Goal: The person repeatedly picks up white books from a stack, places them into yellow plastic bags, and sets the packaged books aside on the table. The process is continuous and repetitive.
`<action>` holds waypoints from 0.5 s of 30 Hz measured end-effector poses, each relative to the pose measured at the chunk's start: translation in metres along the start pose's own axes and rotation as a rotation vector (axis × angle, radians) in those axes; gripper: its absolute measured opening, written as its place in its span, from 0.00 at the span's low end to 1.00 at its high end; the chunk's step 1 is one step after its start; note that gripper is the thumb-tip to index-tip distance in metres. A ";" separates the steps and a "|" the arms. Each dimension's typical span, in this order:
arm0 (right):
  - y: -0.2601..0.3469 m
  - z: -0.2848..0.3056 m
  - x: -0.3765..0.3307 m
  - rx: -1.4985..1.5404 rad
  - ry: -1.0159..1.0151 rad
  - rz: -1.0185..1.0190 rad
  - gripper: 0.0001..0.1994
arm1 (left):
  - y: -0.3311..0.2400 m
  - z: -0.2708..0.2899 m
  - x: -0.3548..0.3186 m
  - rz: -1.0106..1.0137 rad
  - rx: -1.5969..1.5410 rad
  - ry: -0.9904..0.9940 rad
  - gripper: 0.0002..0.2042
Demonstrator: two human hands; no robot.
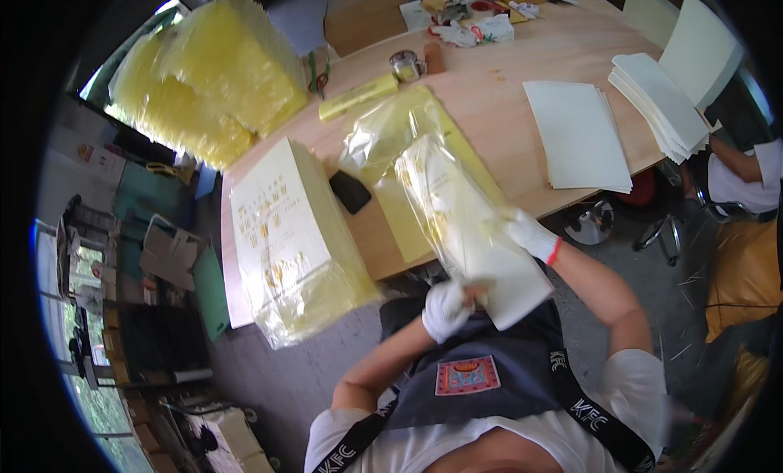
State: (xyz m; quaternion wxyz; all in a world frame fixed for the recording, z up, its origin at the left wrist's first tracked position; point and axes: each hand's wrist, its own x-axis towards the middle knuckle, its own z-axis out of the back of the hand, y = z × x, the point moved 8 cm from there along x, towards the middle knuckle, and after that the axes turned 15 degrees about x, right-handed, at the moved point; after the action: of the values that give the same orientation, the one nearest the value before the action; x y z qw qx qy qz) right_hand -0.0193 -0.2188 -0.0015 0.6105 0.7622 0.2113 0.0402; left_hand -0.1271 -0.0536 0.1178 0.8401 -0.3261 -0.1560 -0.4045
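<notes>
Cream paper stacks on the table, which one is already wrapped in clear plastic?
The tall stack at the table's left edge, its bag bunched at the near end. The flat pile and fanned pile on the right lie bare.

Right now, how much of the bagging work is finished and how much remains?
Done: a tall stack of bagged sheets stands at the table edge. In hand: the left hand and right hand hold a cream sheet pack partly inside a clear yellow bag. Left: unbagged cream sheets lie on the table.
</notes>
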 end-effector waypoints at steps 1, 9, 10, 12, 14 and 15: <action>0.029 -0.025 0.005 -0.322 -0.010 0.041 0.16 | 0.020 -0.007 0.012 0.179 -0.057 0.114 0.22; 0.041 -0.075 0.014 -1.229 -0.345 0.665 0.15 | -0.002 -0.036 0.102 0.285 -0.190 0.275 0.20; 0.037 -0.082 0.008 -1.283 -0.348 0.694 0.15 | 0.018 -0.031 0.094 0.254 -0.085 0.137 0.15; 0.022 -0.085 -0.014 -1.141 -0.186 0.512 0.15 | 0.073 -0.042 0.059 0.455 -0.016 0.168 0.09; 0.027 -0.094 -0.053 -0.973 -0.165 0.511 0.16 | 0.092 -0.042 0.023 0.570 0.012 0.249 0.05; 0.040 -0.095 -0.070 -0.988 -0.230 0.632 0.20 | 0.087 -0.040 0.005 0.563 -0.068 0.198 0.03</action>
State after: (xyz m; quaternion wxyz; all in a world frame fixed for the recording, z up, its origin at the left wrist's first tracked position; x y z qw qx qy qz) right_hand -0.1022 -0.1649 0.0736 0.8700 0.4136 -0.1369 0.2308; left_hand -0.0562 -0.0439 0.0545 0.9189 -0.3434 0.0371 -0.1905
